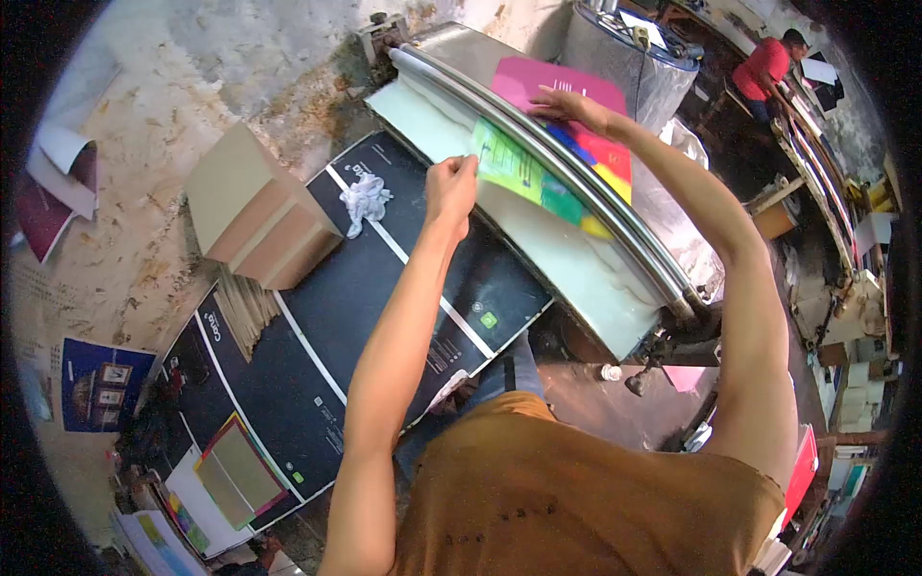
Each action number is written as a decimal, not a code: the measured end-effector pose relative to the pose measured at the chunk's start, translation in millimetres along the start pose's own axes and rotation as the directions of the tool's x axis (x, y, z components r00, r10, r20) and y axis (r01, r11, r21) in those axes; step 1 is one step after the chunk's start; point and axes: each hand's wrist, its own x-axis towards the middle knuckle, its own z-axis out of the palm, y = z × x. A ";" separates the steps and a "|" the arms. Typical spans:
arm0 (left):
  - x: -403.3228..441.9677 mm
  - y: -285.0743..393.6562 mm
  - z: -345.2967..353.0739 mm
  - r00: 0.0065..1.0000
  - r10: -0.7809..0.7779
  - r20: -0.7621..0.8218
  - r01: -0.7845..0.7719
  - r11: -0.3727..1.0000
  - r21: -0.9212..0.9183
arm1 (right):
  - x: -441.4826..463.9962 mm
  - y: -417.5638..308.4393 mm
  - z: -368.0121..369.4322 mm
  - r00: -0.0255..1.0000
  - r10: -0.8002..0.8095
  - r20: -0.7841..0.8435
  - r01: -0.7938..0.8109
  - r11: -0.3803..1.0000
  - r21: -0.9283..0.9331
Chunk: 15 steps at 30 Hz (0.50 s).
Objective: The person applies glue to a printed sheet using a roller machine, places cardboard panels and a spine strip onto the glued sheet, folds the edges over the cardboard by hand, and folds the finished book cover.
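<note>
My left hand (451, 194) is closed in a pinch at the near-left edge of a green printed sheet (519, 171), which lies over the pale bed in front of a machine's metal rollers (562, 154). Beyond the rollers, my right hand (574, 108) rests with fingers stretched out over a pink, blue, red and yellow printed sheet (600, 91). The rollers cover the middle, so I cannot tell whether the green part and the pink part are one sheet. The pale bed (576, 274) of the machine shows below the green part.
Left of the machine, a dark tabletop (317, 326) holds a cardboard box (264, 206), a crumpled white cloth (365, 202), a stack of card strips (247, 312) and a framed board (240, 470). A wrapped drum (615, 62) stands behind. A person in red (765, 67) is at the far right.
</note>
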 end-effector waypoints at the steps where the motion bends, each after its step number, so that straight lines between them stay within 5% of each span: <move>1: -9.9 8.2 -13.0 1.000 0.025 -0.012 -0.025 1.000 -0.009 | 4.1 -20.5 1.2 0.998 -0.056 -0.035 0.045 0.966 -0.255; 3: -34.0 32.0 -41.9 0.998 0.064 0.006 -0.064 0.998 -0.018 | 18.1 -75.7 13.7 0.980 -0.189 -0.054 0.098 0.709 -0.698; 4: -43.1 42.1 -61.0 0.998 0.062 0.030 -0.062 0.998 0.016 | 29.1 -98.7 28.7 0.939 -0.336 0.073 0.224 0.438 -0.870; 6: -67.0 66.2 -84.5 0.996 0.079 0.033 -0.078 0.997 -0.014 | 50.8 -129.1 76.7 0.843 -0.415 0.343 0.417 0.101 -0.903; 8: -100.2 100.2 -102.6 0.992 0.124 0.037 -0.124 0.992 0.014 | 64.4 -163.0 139.0 0.925 -0.169 0.339 0.327 -0.094 -0.940; 12: -161.2 146.7 -162.7 0.989 0.138 0.053 -0.144 0.979 0.143 | 129.6 -189.0 200.9 0.931 0.056 0.360 0.352 -0.389 -0.851; 15: -199.8 180.9 -220.5 0.991 0.132 0.033 -0.136 0.960 0.245 | 147.8 -227.8 231.0 0.915 0.102 0.391 0.404 -0.241 -0.882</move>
